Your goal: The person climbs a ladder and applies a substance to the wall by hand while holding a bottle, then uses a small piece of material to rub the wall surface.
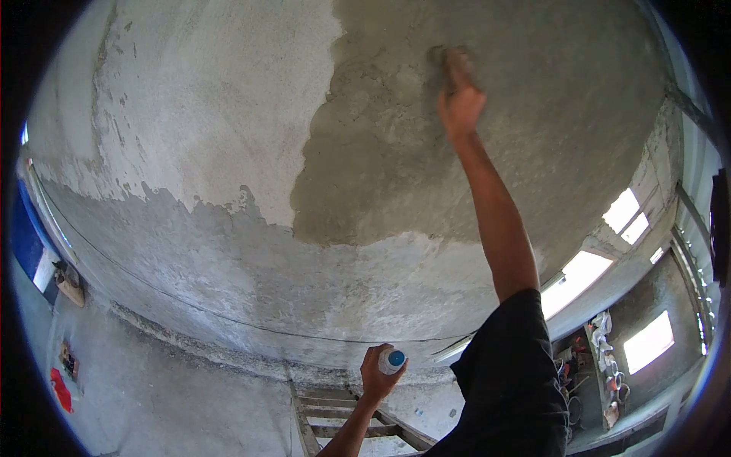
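Red bag: [61,390] lies on the floor [175,404], near its left edge.
Sack: [70,286] stands above the red bag in view, near the wall's lower left corner.
Wall: [205,99] pale and rough at its upper left, greyer along its lower part.
Cable: [251,326] runs across the wall, near its lower edge.
Ladder: [346,413] wooden, its rungs showing below the left hand.
Left hand: [373,378] near the wall's lower edge in view, its fingers wrapped around a bottle.
Bottle: [390,362] clear, blue-capped, its cap facing the camera.
Damp plaster patch: [365,152] darker than the pale part, reaching over the wall's upper right.
Right hand: [461,110] stretched up over the patch, near the wall's upper edge; its fingers are blurred, so I cannot tell whether they pinch the dark pad-like thing [436,58] just beside them.
Sleeve: [510,373] black, on the right arm.
Window opening: [649,342] bright, at far right.
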The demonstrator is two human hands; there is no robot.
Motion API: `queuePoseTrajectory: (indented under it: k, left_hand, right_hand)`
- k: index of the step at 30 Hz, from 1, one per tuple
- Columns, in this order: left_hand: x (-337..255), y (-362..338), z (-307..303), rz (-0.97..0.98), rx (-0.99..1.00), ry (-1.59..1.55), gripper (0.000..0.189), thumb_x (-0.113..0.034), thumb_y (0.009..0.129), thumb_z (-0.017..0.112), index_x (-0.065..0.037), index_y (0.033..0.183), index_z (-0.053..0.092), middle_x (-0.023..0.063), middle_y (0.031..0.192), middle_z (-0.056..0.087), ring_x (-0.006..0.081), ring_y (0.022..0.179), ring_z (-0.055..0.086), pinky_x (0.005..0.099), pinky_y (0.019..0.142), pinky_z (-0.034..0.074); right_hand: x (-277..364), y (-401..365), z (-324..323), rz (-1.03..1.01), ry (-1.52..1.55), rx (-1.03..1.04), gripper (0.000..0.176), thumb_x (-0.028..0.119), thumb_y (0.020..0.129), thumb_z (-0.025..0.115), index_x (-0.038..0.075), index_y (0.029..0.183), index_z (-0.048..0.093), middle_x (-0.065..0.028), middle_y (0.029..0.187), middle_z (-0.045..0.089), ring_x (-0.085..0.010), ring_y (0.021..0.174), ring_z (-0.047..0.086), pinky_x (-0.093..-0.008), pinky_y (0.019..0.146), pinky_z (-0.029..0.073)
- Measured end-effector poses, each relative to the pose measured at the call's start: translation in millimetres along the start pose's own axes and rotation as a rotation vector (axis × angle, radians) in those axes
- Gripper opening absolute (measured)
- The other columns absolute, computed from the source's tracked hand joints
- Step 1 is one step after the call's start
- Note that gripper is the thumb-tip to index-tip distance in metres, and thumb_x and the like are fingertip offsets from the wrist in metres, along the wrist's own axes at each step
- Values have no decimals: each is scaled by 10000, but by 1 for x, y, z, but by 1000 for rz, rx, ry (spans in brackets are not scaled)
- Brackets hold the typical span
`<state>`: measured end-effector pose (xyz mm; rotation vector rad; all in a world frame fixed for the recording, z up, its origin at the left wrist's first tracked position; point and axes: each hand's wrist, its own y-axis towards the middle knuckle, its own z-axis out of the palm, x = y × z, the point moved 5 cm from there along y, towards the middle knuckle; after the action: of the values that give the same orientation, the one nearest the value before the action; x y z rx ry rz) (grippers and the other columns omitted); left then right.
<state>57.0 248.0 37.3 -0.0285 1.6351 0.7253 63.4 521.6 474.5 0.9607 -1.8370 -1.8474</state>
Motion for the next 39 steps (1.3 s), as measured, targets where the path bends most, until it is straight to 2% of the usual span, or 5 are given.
queuePoseTrajectory:
  k: [3, 12, 22, 24, 39]
  left_hand:
    - [-4, -3, 0, 41, -9, 12, 438, -175, 646, 832, -57, 990, 589, 128, 911, 611, 297, 829, 617, 376, 731, 505]
    - [-2, -2, -1, 12, 10, 20, 443, -172, 642, 833, -50, 992, 589, 133, 923, 608, 301, 844, 614, 380, 738, 503]
    - [-1, -5, 4, -31, 35, -3, 454, -184, 649, 832, -55, 1007, 585, 126, 940, 599, 300, 873, 608, 389, 768, 491]
    - [-1, -5, 3, -14, 31, -5, 451, -192, 651, 832, -56, 1003, 585, 126, 928, 597, 302, 866, 607, 389, 764, 491]
    - [-1, -4, 4, -8, 50, 2, 442, -185, 651, 828, -61, 992, 576, 121, 953, 604, 300, 882, 607, 398, 769, 490]
  right_hand:
    - [31, -20, 0, -218, -11, 198, 601, -137, 700, 542, 106, 1249, 578, -102, 1230, 589, -220, 1012, 646, -281, 773, 562]
    - [-7, 20, -10, -13, -82, -150, 572, -81, 672, 659, 78, 1217, 587, -138, 1256, 564, -313, 1121, 572, -384, 897, 522]
    - [10, 30, -35, -107, -18, 20, 536, -60, 682, 650, 51, 1203, 589, -193, 1154, 609, -338, 1039, 610, -371, 867, 532]
    - [-13, 40, -24, 221, -48, 119, 539, -59, 682, 652, 56, 1205, 590, -191, 1130, 622, -338, 1030, 614, -379, 869, 530]
    - [-9, 39, -14, -73, -185, 22, 543, 6, 683, 701, 87, 1207, 582, -204, 1053, 644, -347, 927, 641, -407, 838, 532]
